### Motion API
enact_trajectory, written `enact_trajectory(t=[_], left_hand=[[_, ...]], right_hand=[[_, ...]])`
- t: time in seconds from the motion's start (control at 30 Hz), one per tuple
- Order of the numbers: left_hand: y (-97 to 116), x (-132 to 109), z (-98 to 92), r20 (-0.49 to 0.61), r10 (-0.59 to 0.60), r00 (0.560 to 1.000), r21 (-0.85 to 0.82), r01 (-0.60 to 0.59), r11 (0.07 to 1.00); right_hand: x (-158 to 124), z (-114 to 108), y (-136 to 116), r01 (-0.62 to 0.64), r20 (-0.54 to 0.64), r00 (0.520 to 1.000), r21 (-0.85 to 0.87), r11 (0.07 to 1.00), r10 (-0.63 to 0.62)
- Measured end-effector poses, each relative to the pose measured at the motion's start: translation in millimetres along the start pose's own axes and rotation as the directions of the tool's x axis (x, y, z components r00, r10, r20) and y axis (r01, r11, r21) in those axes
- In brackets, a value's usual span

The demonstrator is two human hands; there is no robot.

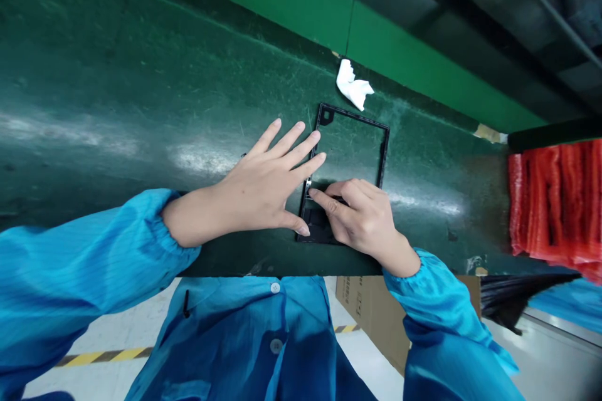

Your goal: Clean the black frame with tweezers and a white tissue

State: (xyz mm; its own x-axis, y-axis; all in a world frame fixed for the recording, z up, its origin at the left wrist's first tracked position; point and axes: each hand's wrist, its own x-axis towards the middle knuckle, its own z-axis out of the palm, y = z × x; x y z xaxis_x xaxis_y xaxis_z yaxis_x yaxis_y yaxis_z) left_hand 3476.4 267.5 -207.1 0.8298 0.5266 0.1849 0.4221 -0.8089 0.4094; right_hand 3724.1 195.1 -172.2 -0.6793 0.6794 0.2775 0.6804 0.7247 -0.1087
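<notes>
A thin black rectangular frame (384,150) lies flat on the dark green table (117,113). My left hand (263,191) rests beside its left edge, fingers stretched out and spread, the thumb touching the frame's lower left corner. My right hand (362,216) covers the near end of the frame. Its fingers are curled, and the forefinger presses a small dark strip (332,198) against the frame's near crossbar. Both arms wear bright blue sleeves.
A crumpled white cloth (353,86) lies just beyond the frame. A stack of red sheets (555,200) sits at the right edge. A cardboard box (376,313) stands on the floor below the table edge, near yellow-black floor tape (101,357).
</notes>
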Motion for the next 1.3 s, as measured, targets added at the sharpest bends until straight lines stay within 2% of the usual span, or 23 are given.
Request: enact_trajectory(t=[0.23,0.53,0.77,0.93,1.07,1.3], left_hand=[[1.5,1.4,-1.1,0.019,-0.012,1.0,0.031,0.012,0.999],[1.3,1.9,-1.4,0.018,-0.009,1.0,0.02,0.009,1.0],[-2.0,1.2,0.4,0.01,0.007,1.0,-0.025,-0.007,1.0],[-1.8,1.1,-0.4,0.016,0.004,1.0,-0.037,-0.003,0.999],[-1.6,0.2,-0.1,0.022,0.01,1.0,-0.033,-0.009,0.999],[3.7,-0.9,-7.3,-0.104,0.084,0.991,-0.139,-0.098,0.985]], right_hand=[[-0.7,6.4,0.9,0.028,-0.037,0.999,0.015,0.999,-0.027],[-2.1,12.2,3.4,0.023,-0.116,0.993,0.067,0.997,-0.015],[-5.6,16.8,5.5,0.065,-0.128,0.99,0.082,0.994,-0.054],[-8.0,17.4,6.8,0.068,-0.147,0.988,0.152,0.986,-0.046],[-4.2,12.8,6.5,0.038,-0.19,0.982,0.142,0.989,-0.01],[0.0,10.7,7.4,0.002,-0.246,0.969,0.139,0.99,0.033]])
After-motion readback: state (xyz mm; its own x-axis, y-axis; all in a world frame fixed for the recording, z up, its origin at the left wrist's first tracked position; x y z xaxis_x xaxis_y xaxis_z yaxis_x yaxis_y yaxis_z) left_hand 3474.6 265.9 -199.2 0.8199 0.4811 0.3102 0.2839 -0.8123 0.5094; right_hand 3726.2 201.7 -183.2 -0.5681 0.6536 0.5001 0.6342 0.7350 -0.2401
